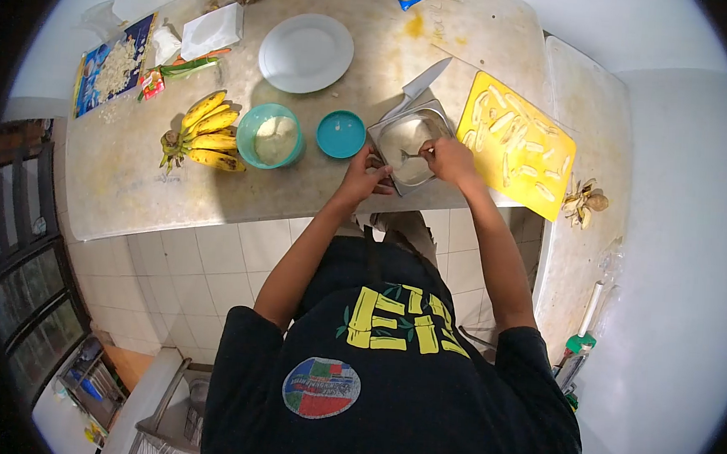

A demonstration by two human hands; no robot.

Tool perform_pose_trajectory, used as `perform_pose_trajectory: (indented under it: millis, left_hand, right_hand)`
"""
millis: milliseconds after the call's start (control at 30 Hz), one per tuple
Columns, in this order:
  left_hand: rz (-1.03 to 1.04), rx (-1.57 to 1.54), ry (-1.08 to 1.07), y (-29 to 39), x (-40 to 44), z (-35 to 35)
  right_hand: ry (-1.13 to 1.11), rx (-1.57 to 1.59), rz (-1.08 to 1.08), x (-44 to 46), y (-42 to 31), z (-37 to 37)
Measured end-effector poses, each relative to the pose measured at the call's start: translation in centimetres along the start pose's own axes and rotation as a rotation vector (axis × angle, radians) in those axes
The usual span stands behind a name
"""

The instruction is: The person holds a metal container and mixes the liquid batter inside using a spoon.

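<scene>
Stirring looks underway: right hand point(449, 161) pinching metal utensil point(409, 156) in metal pan point(375, 132) between hands, left hand point(368, 176) curled at its edge, grip unclear; banana slices point(509, 129) rightward already cut, leftward banana bunch point(211, 140) still whole.

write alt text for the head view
A person's right hand holds a utensil in a metal pan with pale contents, with the left hand at its edge. To the right is a yellow board of banana slices; to the left are a teal lid, a tub and whole bananas.
</scene>
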State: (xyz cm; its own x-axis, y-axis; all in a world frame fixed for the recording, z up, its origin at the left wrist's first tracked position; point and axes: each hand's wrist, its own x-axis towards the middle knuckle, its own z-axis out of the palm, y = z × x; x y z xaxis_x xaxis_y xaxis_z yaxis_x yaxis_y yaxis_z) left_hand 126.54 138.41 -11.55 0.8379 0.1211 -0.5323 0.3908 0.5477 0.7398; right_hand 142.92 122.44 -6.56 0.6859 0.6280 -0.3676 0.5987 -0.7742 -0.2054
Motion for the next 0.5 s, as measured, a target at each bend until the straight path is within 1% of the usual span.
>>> perform_pose_trajectory:
  millis: [67, 167, 267, 367, 467, 500]
  left_hand:
    - [0.014, -0.021, 0.013, 0.1, 0.1, 0.0]
    - [0.021, -0.022, 0.013, 0.3, 0.0, -0.1]
    - [0.027, 0.021, 0.046, 1.3, -0.4, -0.2]
    - [0.044, 0.071, 0.064, 0.9, 0.0, -0.9]
    - [0.058, 0.119, 0.086, 0.8, 0.6, -1.7]
    - [0.062, 0.131, 0.097, 0.9, 0.6, -1.7]
  right_hand:
    - [0.081, 0.074, 0.07, 0.4, -0.1, -0.4]
    - [-0.032, -0.093, -0.02, 1.1, 0.7, 0.3]
    - [-0.015, -0.029, -0.003, 1.2, 0.3, -0.8]
    - [0.042, -0.119, -0.005, 1.7, -0.2, -0.8]
    - [-0.098, -0.056, -0.158, 1.8, 0.7, -0.9]
    - [-0.05, -0.062, -0.101, 1.8, 0.4, -1.0]
